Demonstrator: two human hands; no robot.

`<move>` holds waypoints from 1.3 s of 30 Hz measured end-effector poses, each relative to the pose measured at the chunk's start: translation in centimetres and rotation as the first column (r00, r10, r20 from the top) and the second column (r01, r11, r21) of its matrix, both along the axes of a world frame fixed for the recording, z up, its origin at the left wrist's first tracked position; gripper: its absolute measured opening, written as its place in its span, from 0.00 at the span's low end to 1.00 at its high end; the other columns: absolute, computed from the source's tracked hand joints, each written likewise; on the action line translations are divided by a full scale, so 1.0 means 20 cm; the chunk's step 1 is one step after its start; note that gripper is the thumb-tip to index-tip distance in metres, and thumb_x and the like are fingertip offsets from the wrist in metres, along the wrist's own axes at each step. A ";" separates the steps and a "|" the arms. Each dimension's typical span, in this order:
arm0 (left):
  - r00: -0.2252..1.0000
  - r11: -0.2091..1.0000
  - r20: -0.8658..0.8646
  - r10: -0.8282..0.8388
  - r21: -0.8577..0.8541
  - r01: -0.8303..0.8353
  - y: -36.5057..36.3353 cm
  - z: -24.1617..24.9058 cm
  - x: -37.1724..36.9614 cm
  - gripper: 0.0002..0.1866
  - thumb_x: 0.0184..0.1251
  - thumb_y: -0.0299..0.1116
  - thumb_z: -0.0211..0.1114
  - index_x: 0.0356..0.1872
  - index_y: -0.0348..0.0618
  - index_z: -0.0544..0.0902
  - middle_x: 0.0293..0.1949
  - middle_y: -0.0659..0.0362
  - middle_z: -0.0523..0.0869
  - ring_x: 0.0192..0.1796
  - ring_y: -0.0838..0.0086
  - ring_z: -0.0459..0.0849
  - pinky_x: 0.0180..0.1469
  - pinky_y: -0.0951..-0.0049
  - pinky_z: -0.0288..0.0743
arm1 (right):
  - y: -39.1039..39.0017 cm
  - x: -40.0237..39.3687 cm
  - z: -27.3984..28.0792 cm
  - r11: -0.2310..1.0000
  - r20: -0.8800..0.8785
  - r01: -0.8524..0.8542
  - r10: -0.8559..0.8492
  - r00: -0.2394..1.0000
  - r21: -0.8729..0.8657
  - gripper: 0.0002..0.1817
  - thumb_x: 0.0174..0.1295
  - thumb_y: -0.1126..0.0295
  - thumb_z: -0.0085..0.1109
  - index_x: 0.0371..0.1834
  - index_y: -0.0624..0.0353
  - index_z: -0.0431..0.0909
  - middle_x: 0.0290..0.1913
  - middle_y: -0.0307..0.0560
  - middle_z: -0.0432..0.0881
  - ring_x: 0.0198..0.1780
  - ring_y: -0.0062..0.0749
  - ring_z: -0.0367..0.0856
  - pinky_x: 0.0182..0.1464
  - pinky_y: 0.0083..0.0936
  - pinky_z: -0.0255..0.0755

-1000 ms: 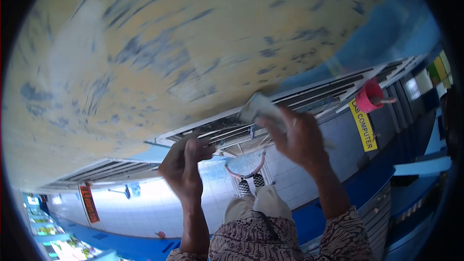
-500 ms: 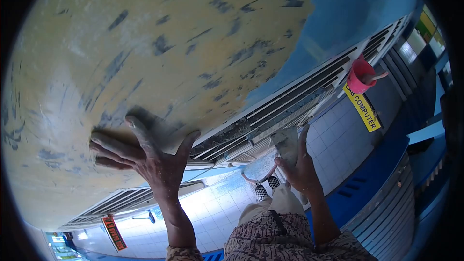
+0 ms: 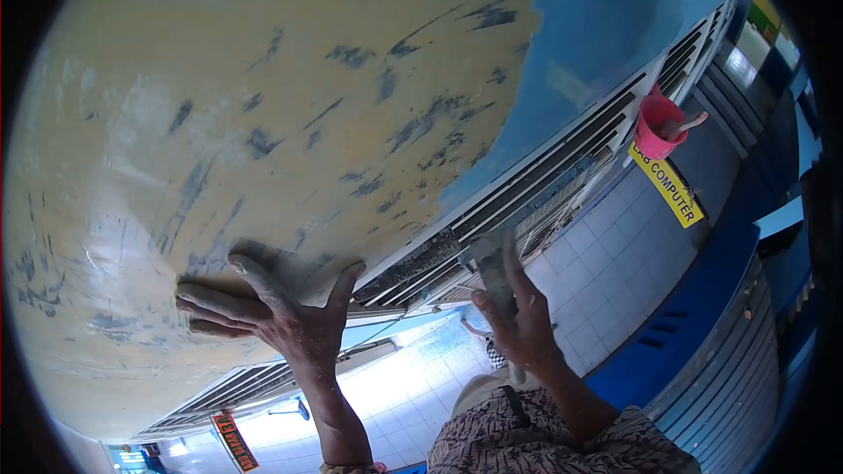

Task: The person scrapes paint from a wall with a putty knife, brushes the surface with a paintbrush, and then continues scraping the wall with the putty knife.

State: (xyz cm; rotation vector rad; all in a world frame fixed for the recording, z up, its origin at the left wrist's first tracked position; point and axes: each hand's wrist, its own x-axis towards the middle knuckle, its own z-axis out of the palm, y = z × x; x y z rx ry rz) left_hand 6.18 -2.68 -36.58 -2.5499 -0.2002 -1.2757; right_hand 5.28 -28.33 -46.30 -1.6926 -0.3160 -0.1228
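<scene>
My left hand [image 3: 290, 320] lies with fingers spread against a yellowish-beige wall surface [image 3: 290, 79] marked with dark grey streaks. Its fingers look dusted with grey, and a shadow falls beside them. My right hand [image 3: 527, 329] is closed around a scraper [image 3: 493, 276] with a broad, grey-coated blade, held apart from the beige surface. A short end of its handle shows below the fist. The blade is slightly blurred.
Dark louvred slats [image 3: 562, 175] run along the surface's blue edge [image 3: 606, 53]. A pink bucket [image 3: 654, 127] with a handled tool in it is by a yellow sign [image 3: 669, 189]. Far below are a tiled floor [image 3: 597, 263], a blue ledge [image 3: 676, 316] and an orange-lettered sign [image 3: 234, 441].
My right hand has moved left and up with the scraper, whose blade has turned. My left hand stays spread on the surface, while the whole view has shifted slightly.
</scene>
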 end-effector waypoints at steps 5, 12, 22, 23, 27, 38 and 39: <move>0.968 0.957 0.120 -0.222 -0.162 0.240 -0.08 0.01 -0.03 0.56 0.53 0.58 0.79 0.81 0.57 0.59 0.83 0.45 0.34 0.84 0.48 0.33 0.78 0.28 0.37 | 0.21 0.05 0.03 0.986 0.183 0.078 -0.104 0.978 0.146 0.42 0.73 0.70 0.57 0.81 0.74 0.42 0.74 0.80 0.61 0.71 0.61 0.72 0.66 0.42 0.72; 0.830 0.235 0.207 -0.517 -0.899 0.371 -0.37 -0.38 -0.18 0.28 0.81 0.45 0.54 0.61 0.24 0.75 0.53 0.42 0.86 0.55 0.57 0.87 0.63 0.57 0.79 | 0.31 0.13 0.00 0.985 0.296 0.123 -0.153 0.943 0.117 0.43 0.71 0.71 0.58 0.79 0.77 0.41 0.72 0.86 0.59 0.73 0.69 0.66 0.69 0.47 0.70; 0.826 -0.100 0.256 -0.501 -0.966 0.239 -0.55 -0.40 0.05 0.18 0.78 0.38 0.63 0.52 0.29 0.82 0.33 0.60 0.86 0.30 0.86 0.76 0.33 0.84 0.69 | 0.27 0.19 -0.13 0.994 0.298 0.013 -0.046 0.954 0.113 0.47 0.68 0.70 0.63 0.78 0.75 0.40 0.70 0.86 0.62 0.65 0.71 0.75 0.59 0.44 0.80; 0.841 -0.082 0.290 -0.456 -0.955 0.285 -0.60 -0.39 0.08 0.14 0.77 0.35 0.63 0.46 0.30 0.84 0.31 0.61 0.87 0.29 0.86 0.76 0.33 0.83 0.68 | 0.25 0.18 -0.11 0.993 0.244 -0.007 -0.021 0.970 0.115 0.47 0.67 0.70 0.62 0.79 0.75 0.38 0.72 0.85 0.60 0.66 0.70 0.74 0.59 0.42 0.81; 0.873 -0.003 0.200 -0.444 -0.975 0.222 -0.61 -0.40 0.06 0.13 0.76 0.35 0.65 0.41 0.31 0.86 0.29 0.61 0.87 0.29 0.85 0.76 0.32 0.82 0.68 | 0.22 0.18 -0.14 0.992 0.186 -0.073 0.052 0.981 0.105 0.47 0.67 0.70 0.61 0.79 0.76 0.39 0.73 0.85 0.59 0.70 0.70 0.70 0.60 0.42 0.80; 0.892 0.029 0.227 -0.392 -0.966 0.258 -0.62 -0.38 0.07 0.12 0.73 0.32 0.67 0.33 0.32 0.87 0.22 0.64 0.83 0.25 0.87 0.71 0.28 0.81 0.62 | 0.22 0.19 -0.12 1.000 0.334 0.019 -0.024 0.942 0.018 0.43 0.65 0.71 0.64 0.78 0.75 0.49 0.73 0.80 0.61 0.68 0.69 0.73 0.59 0.43 0.81; 0.890 0.030 0.227 -0.394 -0.965 0.260 -0.62 -0.38 0.08 0.12 0.73 0.32 0.67 0.33 0.32 0.87 0.22 0.64 0.83 0.25 0.87 0.71 0.28 0.81 0.62 | 0.22 0.19 -0.11 1.000 0.335 0.022 -0.027 0.942 0.020 0.43 0.65 0.71 0.64 0.78 0.75 0.49 0.73 0.80 0.61 0.68 0.69 0.73 0.59 0.43 0.81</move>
